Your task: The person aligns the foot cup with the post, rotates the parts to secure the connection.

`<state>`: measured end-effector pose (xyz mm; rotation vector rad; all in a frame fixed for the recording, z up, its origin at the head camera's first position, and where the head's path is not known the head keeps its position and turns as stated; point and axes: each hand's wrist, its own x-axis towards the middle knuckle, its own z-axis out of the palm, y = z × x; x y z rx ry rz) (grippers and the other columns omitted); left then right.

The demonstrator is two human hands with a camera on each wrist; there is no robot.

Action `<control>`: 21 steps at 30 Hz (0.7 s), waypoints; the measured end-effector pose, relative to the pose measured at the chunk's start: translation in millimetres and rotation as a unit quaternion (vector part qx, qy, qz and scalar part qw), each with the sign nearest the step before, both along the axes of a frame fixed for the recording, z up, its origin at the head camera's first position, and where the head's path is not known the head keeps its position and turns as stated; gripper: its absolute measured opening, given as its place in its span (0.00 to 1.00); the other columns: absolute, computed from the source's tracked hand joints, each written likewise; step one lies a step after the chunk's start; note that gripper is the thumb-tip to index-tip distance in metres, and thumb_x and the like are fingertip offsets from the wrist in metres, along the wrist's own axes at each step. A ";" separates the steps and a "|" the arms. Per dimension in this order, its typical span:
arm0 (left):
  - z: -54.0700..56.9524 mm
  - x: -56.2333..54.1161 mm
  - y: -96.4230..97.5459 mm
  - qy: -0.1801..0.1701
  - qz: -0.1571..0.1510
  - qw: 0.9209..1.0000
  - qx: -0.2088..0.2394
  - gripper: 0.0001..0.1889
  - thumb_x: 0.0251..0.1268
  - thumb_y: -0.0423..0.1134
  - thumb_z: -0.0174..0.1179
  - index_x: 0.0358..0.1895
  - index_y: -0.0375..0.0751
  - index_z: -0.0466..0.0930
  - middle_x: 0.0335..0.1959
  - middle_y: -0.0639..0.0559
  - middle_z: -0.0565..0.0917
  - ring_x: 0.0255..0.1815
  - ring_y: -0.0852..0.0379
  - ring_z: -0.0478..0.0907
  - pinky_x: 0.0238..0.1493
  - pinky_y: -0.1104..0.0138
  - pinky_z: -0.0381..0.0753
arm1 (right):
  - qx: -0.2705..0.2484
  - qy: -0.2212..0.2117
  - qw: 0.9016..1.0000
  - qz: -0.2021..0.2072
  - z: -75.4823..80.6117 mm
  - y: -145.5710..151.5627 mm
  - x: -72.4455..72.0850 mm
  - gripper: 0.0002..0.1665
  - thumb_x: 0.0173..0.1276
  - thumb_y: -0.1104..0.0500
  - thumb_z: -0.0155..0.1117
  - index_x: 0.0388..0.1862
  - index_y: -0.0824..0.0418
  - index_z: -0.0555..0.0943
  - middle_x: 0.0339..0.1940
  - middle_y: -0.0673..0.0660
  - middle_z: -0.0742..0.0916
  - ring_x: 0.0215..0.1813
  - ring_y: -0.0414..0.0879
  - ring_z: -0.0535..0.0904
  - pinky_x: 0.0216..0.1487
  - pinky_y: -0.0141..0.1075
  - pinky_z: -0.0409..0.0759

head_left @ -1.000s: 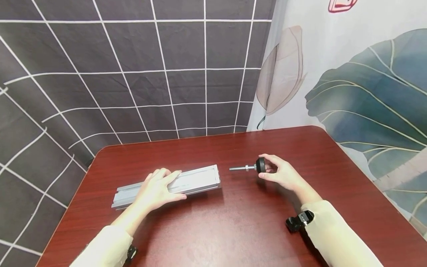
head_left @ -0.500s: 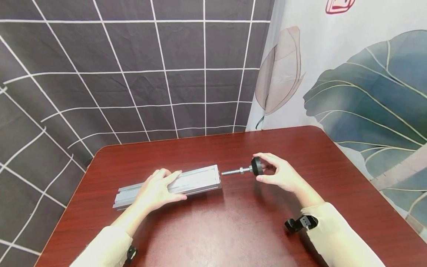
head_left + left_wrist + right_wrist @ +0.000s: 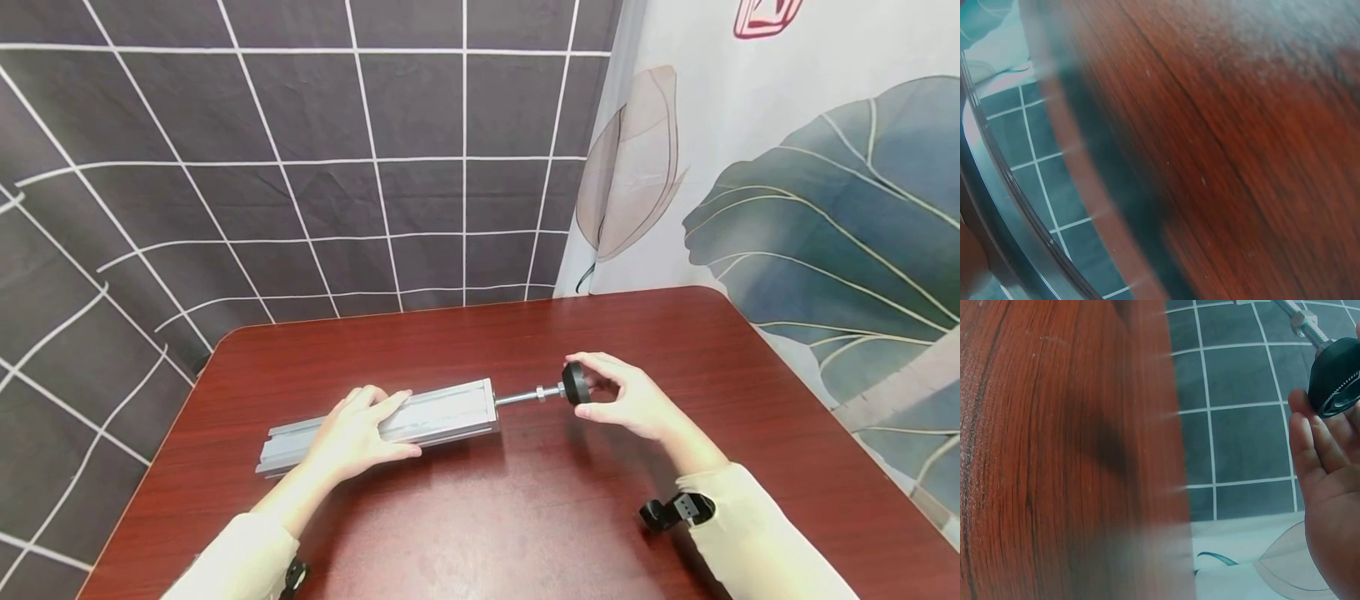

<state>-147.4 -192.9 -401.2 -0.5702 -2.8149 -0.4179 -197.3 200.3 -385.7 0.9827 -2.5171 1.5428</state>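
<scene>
My left hand [image 3: 356,437] grips a silver aluminium profile [image 3: 450,412] across its middle, thumb along the near side. The profile slants over the table, its capped end facing right. Between the right thumb and fingers, my right hand [image 3: 633,402] pinches the round black base of a levelling foot [image 3: 576,383]. Its threaded rod [image 3: 517,398] points left and its tip meets the profile's end face; how deep it sits is hidden. The right wrist view shows the black base [image 3: 1338,372] and a hex nut [image 3: 1304,322] on the rod. Only a profile edge [image 3: 1029,231] appears in the left wrist view.
The hands work over a reddish-brown wooden table [image 3: 480,525] with rounded far corners. Behind it hangs a dark grid-patterned cloth [image 3: 420,200], and a white leaf-print curtain [image 3: 645,208] is on the right. Black straps with small devices [image 3: 678,510] sit at the wrists.
My right hand has moved left with the levelling foot, bringing the rod's tip from a gap away up to the profile's end. The left hand has held the profile nearly still.
</scene>
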 end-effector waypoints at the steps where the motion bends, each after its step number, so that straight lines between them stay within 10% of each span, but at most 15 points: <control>1: -0.2 0.1 0.3 0.001 -0.002 1.000 0.001 0.42 0.34 0.66 0.70 0.59 0.50 0.77 0.38 0.52 0.73 0.40 0.53 0.70 0.43 0.58 0.71 | -0.002 -0.002 1.000 0.002 -0.2 -0.2 0.1 0.36 0.50 0.69 0.73 0.60 0.66 0.73 0.50 0.57 0.79 0.41 0.40 0.79 0.45 0.29 0.76; 21: 3.3 4.5 6.1 0.026 -0.015 0.999 0.032 0.42 0.32 0.65 0.71 0.58 0.50 0.78 0.37 0.53 0.73 0.40 0.53 0.71 0.43 0.58 0.72 | -0.014 0.041 0.999 0.014 21.0 -1.7 9.4 0.36 0.47 0.70 0.74 0.58 0.67 0.73 0.46 0.50 0.80 0.39 0.41 0.79 0.40 0.32 0.77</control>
